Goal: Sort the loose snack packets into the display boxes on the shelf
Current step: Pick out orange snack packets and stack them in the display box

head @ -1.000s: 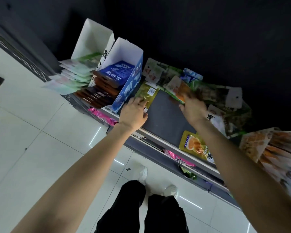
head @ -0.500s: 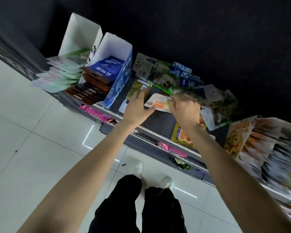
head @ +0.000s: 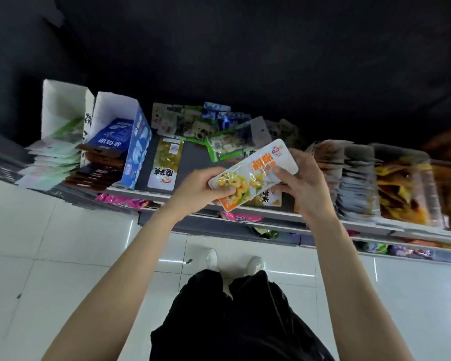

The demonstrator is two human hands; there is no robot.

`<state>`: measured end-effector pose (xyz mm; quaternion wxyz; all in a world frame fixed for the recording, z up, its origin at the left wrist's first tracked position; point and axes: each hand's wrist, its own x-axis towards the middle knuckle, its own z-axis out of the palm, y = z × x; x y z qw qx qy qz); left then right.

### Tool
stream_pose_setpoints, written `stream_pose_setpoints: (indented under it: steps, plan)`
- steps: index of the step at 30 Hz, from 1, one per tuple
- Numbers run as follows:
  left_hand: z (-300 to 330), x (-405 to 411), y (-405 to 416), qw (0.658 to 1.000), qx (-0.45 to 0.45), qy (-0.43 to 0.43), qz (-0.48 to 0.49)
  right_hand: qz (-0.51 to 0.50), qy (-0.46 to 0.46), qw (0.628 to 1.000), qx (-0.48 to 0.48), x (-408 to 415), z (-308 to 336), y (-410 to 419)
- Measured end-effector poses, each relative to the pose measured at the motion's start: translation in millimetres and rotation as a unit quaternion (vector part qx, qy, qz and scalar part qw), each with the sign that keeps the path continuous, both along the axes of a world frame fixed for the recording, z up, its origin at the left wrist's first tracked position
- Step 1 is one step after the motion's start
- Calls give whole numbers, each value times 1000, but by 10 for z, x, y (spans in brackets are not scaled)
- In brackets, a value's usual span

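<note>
Head view: both hands (head: 195,190) (head: 306,182) grip one snack packet (head: 253,173).

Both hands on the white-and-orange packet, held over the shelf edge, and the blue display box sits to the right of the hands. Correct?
Not quite. In the head view the blue display box sits to the left of the hands, at the left end of the shelf. The rest holds: left hand and right hand both grip the white-and-orange packet over the shelf edge.

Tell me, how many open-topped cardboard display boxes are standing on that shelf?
2, both at the shelf's left end, side by side: a white box holding pale green packets, and a blue-sided box to its right holding blue and brown packets. Others could lie beyond the frame.
</note>
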<state>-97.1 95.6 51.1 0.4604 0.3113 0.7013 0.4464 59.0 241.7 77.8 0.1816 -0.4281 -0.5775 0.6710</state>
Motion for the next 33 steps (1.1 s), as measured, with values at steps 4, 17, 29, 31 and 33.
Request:
stream_pose_setpoints:
  steps: [4, 17, 29, 31, 33]
  plan:
    - [123, 145, 248, 951, -85, 234, -182, 171, -169, 956, 171, 537, 13, 88]
    - [-119, 787, 1892, 947, 79, 308, -50, -165, -211, 807, 527, 1430, 415, 724]
    - [-402, 1058, 1962, 879, 27, 444, -175, 106, -306, 674, 664, 822, 110, 1587]
    - [-386, 1060, 1976, 871, 34, 460, -168, 170, -331, 643, 670, 699, 55, 1630]
    - [-367, 1055, 1990, 866, 39, 472, -159, 203, -341, 634, 664, 651, 32, 1684]
